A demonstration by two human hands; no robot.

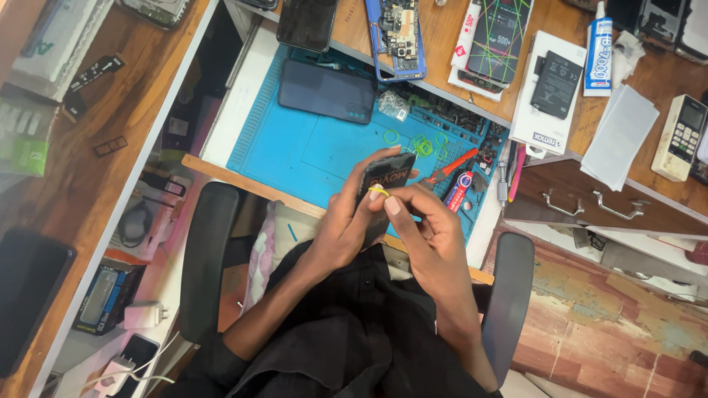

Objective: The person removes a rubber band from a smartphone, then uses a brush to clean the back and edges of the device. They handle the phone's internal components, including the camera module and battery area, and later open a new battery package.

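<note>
My left hand (346,225) holds a dark phone back cover (385,180) upright over the near edge of the blue work mat (295,151). My right hand (424,221) pinches a small yellow-green rubber band (378,191) against the cover's face, thumb and forefinger together. Both hands touch the cover in front of my chest. Several loose green rubber bands (422,144) lie on the mat just beyond the hands.
A dark phone (327,91) lies on the mat. An opened blue phone frame (396,33), a phone wrapped in bands (495,40), a white box (549,92), a glue tube (598,48) and red-handled pliers (451,168) sit beyond. Chair armrests (205,258) flank me. Drawers (590,203) stand right.
</note>
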